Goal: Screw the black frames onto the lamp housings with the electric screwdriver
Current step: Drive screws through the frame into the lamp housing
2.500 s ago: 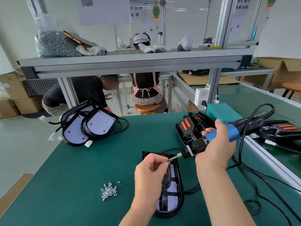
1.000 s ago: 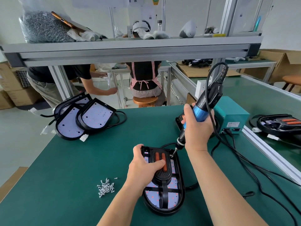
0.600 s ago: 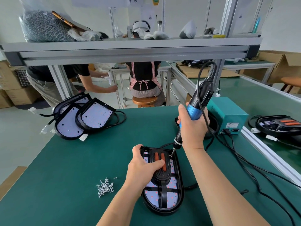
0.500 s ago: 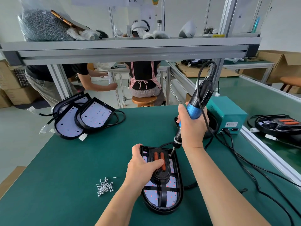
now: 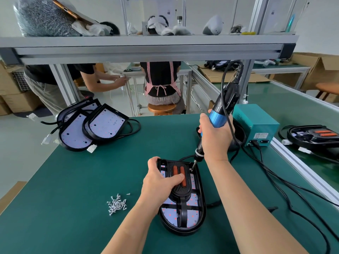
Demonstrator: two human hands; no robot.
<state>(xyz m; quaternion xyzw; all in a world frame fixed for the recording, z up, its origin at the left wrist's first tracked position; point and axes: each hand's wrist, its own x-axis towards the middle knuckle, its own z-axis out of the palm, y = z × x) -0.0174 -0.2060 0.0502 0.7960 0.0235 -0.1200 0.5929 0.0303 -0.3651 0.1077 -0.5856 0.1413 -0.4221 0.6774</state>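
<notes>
**A:** Start at the bottom of the frame. What is different from a couple of seconds back?

**B:** The left hand [image 5: 161,182] has stopped loading a screw onto the bit. It now grips the lamp housing [image 5: 183,232], which lies flat on the green mat at lower centre. Its fingers curl over the upper left edge and its thumb lies across the orange bars of the black frame [image 5: 182,211], so frame and housing are pinned together.

**A:** And the other hand?

**B:** The right hand [image 5: 215,138] is wrapped round the blue grip of the electric screwdriver [image 5: 218,118]. The tool was nearly level before. It has since swung up to steep, and its bit now sits at the frame's upper right corner. It has hardly moved in the last second, so I judge the screw is being driven. The screw itself is too small to see.

**A:** So what does that mean for the job?

**B:** One corner is probably being fastened. The pile of screws [image 5: 117,205], left of the housing, suggests more corners will follow.

**A:** Anything farther out?

**B:** At mid left there is a stack of bare housings [image 5: 95,125] with no frames on them. At mid right a teal power box [image 5: 256,123] sits behind the right hand, and framed lamps [image 5: 315,138] lie beyond the rail. At upper left a bag of screws [image 5: 42,17] rests on the shelf.
</notes>
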